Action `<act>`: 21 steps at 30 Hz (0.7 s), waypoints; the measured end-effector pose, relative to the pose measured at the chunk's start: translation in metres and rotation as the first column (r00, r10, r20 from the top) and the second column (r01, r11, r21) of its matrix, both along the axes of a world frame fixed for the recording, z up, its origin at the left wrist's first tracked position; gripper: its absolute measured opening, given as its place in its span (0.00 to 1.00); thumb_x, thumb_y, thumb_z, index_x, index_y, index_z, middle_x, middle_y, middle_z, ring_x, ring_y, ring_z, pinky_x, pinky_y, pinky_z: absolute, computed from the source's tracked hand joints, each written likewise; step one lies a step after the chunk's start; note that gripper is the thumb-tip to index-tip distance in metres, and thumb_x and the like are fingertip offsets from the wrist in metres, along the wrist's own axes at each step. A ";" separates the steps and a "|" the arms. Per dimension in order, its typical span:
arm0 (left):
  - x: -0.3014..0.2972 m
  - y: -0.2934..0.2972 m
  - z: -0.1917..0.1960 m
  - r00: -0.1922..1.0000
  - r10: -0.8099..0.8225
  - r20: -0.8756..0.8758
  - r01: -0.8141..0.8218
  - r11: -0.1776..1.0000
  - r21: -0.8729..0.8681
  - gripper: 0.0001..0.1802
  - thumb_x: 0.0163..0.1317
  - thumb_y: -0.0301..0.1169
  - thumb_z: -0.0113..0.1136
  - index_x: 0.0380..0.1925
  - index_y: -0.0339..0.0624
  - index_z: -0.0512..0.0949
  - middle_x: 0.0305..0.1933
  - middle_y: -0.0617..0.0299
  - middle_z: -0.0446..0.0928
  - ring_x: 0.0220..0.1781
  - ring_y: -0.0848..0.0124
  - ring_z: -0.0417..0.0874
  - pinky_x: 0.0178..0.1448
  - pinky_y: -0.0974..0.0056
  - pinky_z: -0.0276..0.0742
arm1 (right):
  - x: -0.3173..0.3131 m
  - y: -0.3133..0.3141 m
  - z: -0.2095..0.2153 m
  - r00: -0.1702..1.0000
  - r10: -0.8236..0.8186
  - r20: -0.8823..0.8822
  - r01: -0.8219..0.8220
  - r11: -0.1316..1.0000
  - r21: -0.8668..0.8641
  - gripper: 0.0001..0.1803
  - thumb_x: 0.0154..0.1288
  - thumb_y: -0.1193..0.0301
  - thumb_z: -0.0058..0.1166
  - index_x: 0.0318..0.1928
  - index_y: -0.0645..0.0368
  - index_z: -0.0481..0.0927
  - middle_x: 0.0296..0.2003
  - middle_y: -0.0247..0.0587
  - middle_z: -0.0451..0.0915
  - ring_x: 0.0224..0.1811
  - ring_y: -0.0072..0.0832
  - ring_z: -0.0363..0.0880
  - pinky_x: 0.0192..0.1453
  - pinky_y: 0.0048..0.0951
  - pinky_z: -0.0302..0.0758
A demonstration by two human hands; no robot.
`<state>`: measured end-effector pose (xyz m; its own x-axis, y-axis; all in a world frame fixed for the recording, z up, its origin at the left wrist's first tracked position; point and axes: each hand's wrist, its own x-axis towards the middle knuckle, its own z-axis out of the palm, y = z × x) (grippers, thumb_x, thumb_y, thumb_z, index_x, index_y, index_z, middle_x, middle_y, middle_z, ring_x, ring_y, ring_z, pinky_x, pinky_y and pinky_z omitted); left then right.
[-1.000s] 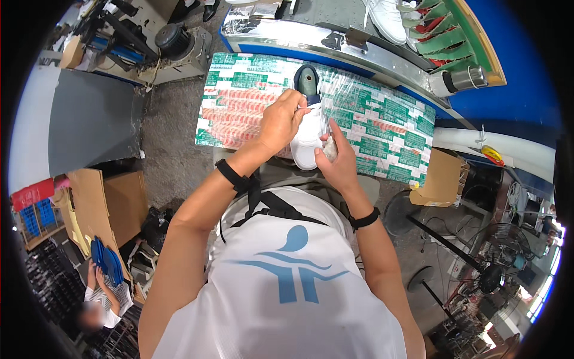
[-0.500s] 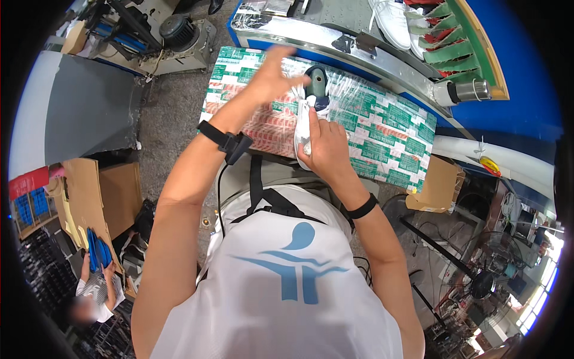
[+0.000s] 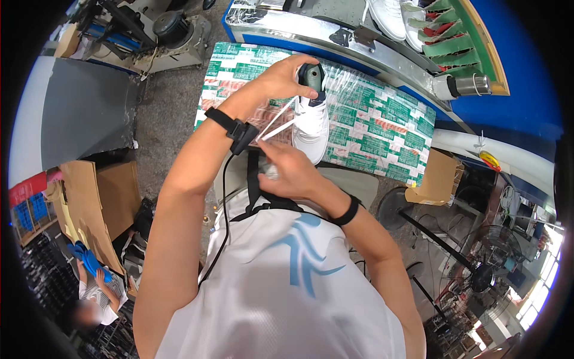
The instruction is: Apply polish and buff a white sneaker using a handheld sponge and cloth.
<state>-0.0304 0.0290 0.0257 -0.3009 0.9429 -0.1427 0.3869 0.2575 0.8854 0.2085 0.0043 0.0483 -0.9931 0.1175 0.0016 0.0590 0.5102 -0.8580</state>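
Observation:
A white shoe [image 3: 311, 124] with a grey last [image 3: 311, 75] in it lies on a worktable covered in green and red printed paper [image 3: 382, 128]. My left hand [image 3: 280, 78], with a black strap at its wrist, grips the top of the last. Near my chest, my right hand [image 3: 288, 172] pinches the white laces [image 3: 274, 123], which run taut from the shoe back to its fingers.
Behind the table runs a metal bench [image 3: 359, 42] with white shoes [image 3: 388, 15], green lasts [image 3: 448, 36] and a steel bottle [image 3: 461, 87]. A cardboard box [image 3: 433, 176] sits right of the table, and more cardboard [image 3: 89, 197] lies at left. A person [image 3: 89, 296] sits at lower left. A fan [image 3: 478, 278] stands at right.
My left hand has gone from the shoe's side up onto the last. My right hand has drawn back toward my chest, pulling the laces taut.

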 end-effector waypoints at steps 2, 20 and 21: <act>0.001 -0.008 -0.012 0.999 0.025 0.028 -0.028 0.995 0.096 0.51 0.56 0.46 0.90 0.79 0.47 0.77 0.79 0.46 0.78 0.84 0.48 0.75 0.87 0.51 0.71 | 0.020 0.026 -0.004 0.999 -0.029 0.035 0.036 0.973 -0.226 0.41 0.63 0.65 0.71 0.76 0.66 0.77 0.45 0.53 0.85 0.49 0.51 0.88 0.58 0.49 0.83; 0.017 -0.008 -0.021 0.975 0.144 0.168 -0.167 0.978 0.127 0.54 0.55 0.39 0.86 0.82 0.48 0.72 0.81 0.45 0.74 0.84 0.50 0.75 0.87 0.51 0.69 | 0.057 0.076 0.090 0.980 -0.087 0.177 -0.003 0.891 0.455 0.44 0.62 0.58 0.73 0.69 0.80 0.77 0.38 0.58 0.83 0.41 0.52 0.86 0.48 0.50 0.82; 0.020 -0.006 -0.021 0.985 0.151 0.079 -0.161 0.976 0.145 0.53 0.55 0.40 0.86 0.82 0.47 0.72 0.81 0.45 0.74 0.84 0.50 0.74 0.87 0.51 0.68 | 0.057 0.077 0.093 0.972 -0.102 0.209 0.001 0.900 0.435 0.44 0.63 0.61 0.72 0.72 0.79 0.75 0.41 0.59 0.83 0.43 0.56 0.85 0.50 0.52 0.81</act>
<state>-0.0100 0.0227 0.0047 -0.4408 0.8972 -0.0276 0.2906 0.1717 0.9413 0.2652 0.0817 0.1409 -0.9660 0.2064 -0.1555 0.2576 0.8165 -0.5168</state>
